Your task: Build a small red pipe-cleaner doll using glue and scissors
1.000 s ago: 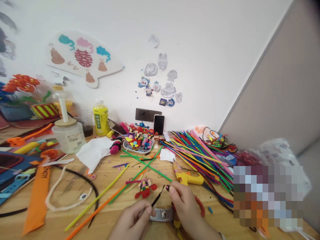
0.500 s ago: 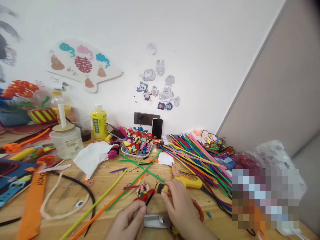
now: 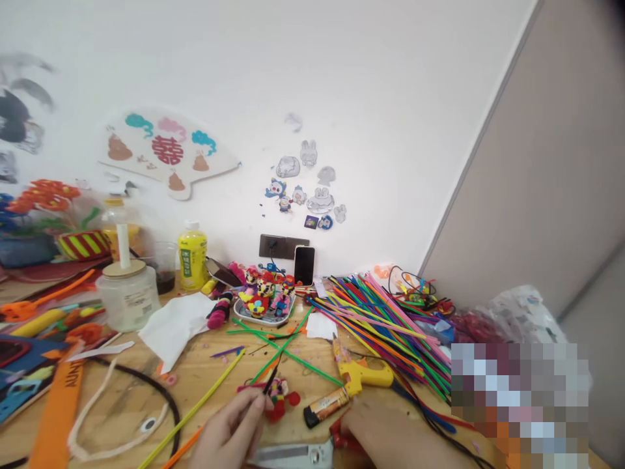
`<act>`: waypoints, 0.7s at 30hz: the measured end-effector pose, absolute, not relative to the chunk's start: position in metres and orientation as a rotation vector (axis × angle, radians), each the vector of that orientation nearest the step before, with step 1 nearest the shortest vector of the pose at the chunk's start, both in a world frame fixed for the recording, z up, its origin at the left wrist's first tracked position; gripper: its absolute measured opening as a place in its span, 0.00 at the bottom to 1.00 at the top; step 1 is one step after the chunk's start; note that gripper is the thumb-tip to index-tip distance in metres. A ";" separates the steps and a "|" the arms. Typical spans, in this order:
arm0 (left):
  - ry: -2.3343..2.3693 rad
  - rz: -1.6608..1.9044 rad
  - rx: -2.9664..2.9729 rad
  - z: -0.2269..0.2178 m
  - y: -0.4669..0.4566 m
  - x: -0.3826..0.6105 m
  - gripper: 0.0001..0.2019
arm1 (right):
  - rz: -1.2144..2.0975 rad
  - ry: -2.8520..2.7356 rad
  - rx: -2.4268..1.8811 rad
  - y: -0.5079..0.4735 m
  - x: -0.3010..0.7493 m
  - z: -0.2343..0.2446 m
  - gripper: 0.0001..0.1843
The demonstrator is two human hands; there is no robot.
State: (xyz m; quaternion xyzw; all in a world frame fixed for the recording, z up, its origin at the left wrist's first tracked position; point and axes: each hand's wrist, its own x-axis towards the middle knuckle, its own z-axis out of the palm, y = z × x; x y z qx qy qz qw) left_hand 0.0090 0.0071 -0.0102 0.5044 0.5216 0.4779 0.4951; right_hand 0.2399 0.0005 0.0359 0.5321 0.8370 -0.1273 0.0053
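Observation:
My left hand (image 3: 227,430) pinches a short black pipe-cleaner piece (image 3: 269,380) that sticks up and to the right from the fingertips. Just right of it, a small red and multicoloured pipe-cleaner figure (image 3: 280,397) lies on the wooden table (image 3: 205,371). A lighter with an orange body and black cap (image 3: 325,406) lies loose beside the figure. My right hand (image 3: 385,430) is low at the bottom edge, its fingertips at the red handle (image 3: 338,435) of the scissors (image 3: 293,454). Its fingers are mostly hidden under the back of the hand.
A yellow glue gun (image 3: 364,374) lies behind the lighter. A big fan of coloured pipe cleaners (image 3: 385,319) fills the right side. Further back are a plate of small figures (image 3: 263,306), a phone (image 3: 304,265), a yellow bottle (image 3: 192,257), a clear jar (image 3: 127,293) and white paper (image 3: 173,322).
My right hand has let go of the lighter, which now lies on the table, and dropped to the scissors' handle. My left hand has moved left with the black piece. The view has tilted upward.

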 end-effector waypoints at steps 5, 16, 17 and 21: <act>1.269 1.312 1.157 -0.004 0.020 -0.005 0.22 | -0.279 2.617 1.742 0.014 0.237 0.003 0.07; 1.181 1.684 1.006 0.014 0.006 -0.017 0.17 | -1.477 2.880 1.934 0.011 0.254 0.008 0.13; 1.172 1.659 1.003 0.015 0.004 -0.016 0.18 | -1.640 2.855 1.960 0.015 0.256 0.005 0.14; 1.092 1.532 0.992 0.009 0.004 -0.010 0.19 | -2.152 2.923 1.865 0.027 0.260 -0.011 0.18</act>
